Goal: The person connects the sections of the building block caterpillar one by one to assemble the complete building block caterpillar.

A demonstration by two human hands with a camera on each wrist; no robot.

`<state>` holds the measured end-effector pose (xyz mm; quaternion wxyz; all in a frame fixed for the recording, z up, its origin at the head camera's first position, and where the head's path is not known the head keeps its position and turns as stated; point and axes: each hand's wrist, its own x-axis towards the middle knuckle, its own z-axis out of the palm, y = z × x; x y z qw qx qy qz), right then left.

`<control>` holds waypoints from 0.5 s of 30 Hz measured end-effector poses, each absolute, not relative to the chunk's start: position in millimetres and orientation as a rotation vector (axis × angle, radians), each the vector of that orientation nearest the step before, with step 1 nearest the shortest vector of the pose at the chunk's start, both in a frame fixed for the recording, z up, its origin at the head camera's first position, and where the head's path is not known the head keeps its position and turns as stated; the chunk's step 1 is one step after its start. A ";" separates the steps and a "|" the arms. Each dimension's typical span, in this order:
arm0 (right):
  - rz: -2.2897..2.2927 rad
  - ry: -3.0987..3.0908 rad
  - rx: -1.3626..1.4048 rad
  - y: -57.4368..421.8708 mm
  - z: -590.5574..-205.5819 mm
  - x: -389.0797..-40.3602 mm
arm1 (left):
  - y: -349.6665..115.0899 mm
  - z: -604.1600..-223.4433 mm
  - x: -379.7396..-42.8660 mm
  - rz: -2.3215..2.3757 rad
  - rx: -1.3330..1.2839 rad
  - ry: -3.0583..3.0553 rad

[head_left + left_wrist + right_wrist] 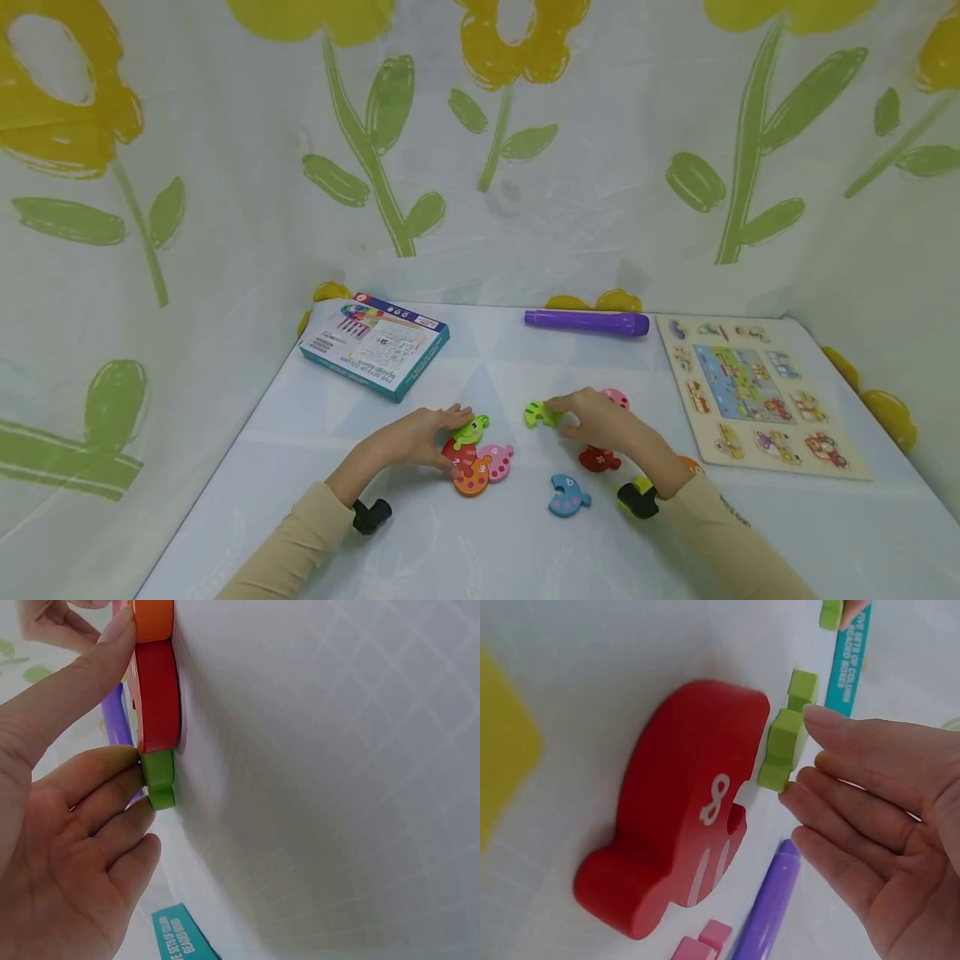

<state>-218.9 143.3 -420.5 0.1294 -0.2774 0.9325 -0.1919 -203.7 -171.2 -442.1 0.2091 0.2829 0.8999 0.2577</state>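
My left hand (pixel 420 437) spans a cluster of joined wooden puzzle pieces, thumb by the red piece (pixel 159 697) and orange piece (pixel 471 483), fingertips against the green head piece (pixel 472 430) with a face. A pink piece (pixel 498 463) is attached at the cluster's right side. Farther right, my right hand (pixel 600 419) pinches a striped green puzzle piece (pixel 784 739) between thumb and fingertips, low over the table. Below that hand lies a red piece (pixel 679 817) numbered 8. A blue piece (pixel 567 497) with pink dots sits between the hands, nearer the front.
Another pink piece (pixel 618 397) and an orange piece (pixel 690 464) show partly behind the right hand and forearm. A boxed set (pixel 378 346) lies back left, a purple marker-like stick (pixel 587 322) at the back, and a wooden picture board (pixel 678 367) at right. Flowered cloth hangs behind.
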 end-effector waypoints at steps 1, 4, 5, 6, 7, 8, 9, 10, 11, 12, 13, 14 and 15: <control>-0.561 2.708 -0.798 143.2 -420.1 -217.3 | -171.4 -442.1 -203.7 0.717 0.786 2.503; -0.568 2.695 -0.800 143.3 -418.6 -212.8 | -171.7 -442.1 -203.7 0.713 0.781 2.506; -0.567 2.689 -0.813 143.4 -418.0 -211.1 | -171.8 -442.2 -203.7 0.711 0.779 2.507; -0.564 2.683 -0.826 143.7 -417.6 -209.7 | -171.9 -442.4 -203.7 0.707 0.777 2.509; -0.561 2.681 -0.843 144.0 -417.1 -208.2 | -171.9 -442.6 -203.6 0.705 0.775 2.511; -0.554 2.679 -0.865 144.4 -416.7 -206.9 | -171.8 -442.5 -203.5 0.701 0.772 2.513; -0.553 2.675 -0.878 144.8 -416.3 -205.9 | -171.7 -442.6 -203.5 0.698 0.770 2.514; -0.552 2.673 -0.888 145.2 -416.1 -205.3 | -171.6 -442.6 -203.4 0.696 0.770 2.515; -0.553 2.673 -0.895 145.7 -415.7 -204.8 | -171.3 -442.3 -203.4 0.696 0.769 2.516; -0.561 2.673 -0.888 145.7 -415.0 -204.8 | -171.1 -442.2 -203.3 0.699 0.771 2.515; -0.570 2.674 -0.881 145.5 -414.5 -205.3 | -170.8 -441.9 -203.2 0.702 0.773 2.512; -0.575 2.677 -0.877 145.2 -414.1 -206.3 | -170.5 -441.6 -203.2 0.702 0.773 2.512; -0.586 2.679 -0.869 144.7 -413.7 -207.6 | -170.3 -441.5 -203.3 0.703 0.774 2.511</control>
